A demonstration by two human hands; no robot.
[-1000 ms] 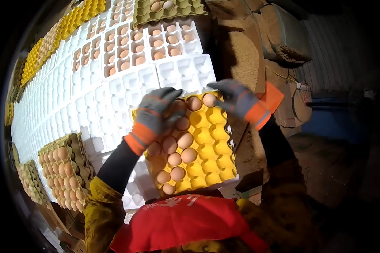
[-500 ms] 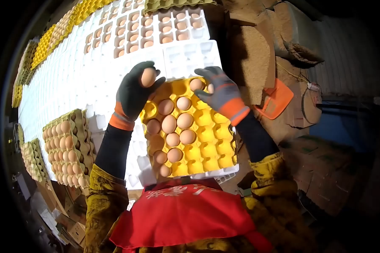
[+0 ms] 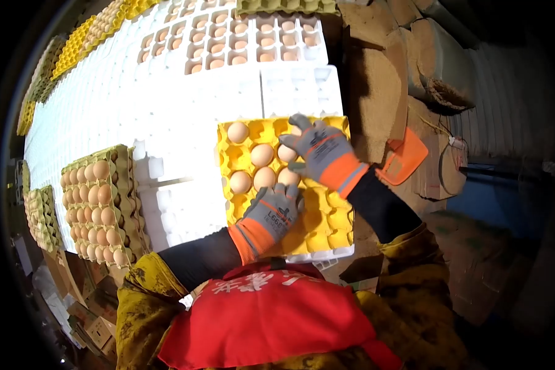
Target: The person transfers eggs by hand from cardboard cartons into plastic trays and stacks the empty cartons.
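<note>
A yellow egg tray [image 3: 223, 161] lies in front of me with several brown eggs [image 3: 262, 155] in its cups. My right hand [image 3: 322, 153], in a grey and orange glove, curls over the upper right of the tray, thumb and fingers around an egg [image 3: 286, 153]. Another egg [image 3: 296, 131] partly shows under its upper fingers. Palm down over the tray's middle, my left hand [image 3: 274, 213] has bent fingers, their tips at the lower edge of an egg [image 3: 288, 177]. What lies under that palm is hidden.
White trays [image 3: 299, 89] cover the surface beyond, the farther ones with eggs. To the left stands an olive tray stack [image 3: 132, 203] with eggs. An orange plastic scoop-like piece [image 3: 406, 157] and cardboard [image 3: 376, 86] lie at right.
My left hand, which held an egg above the upper left, has come down over the tray's middle. An egg now sits in the upper-left cup. My view has shifted slightly left.
</note>
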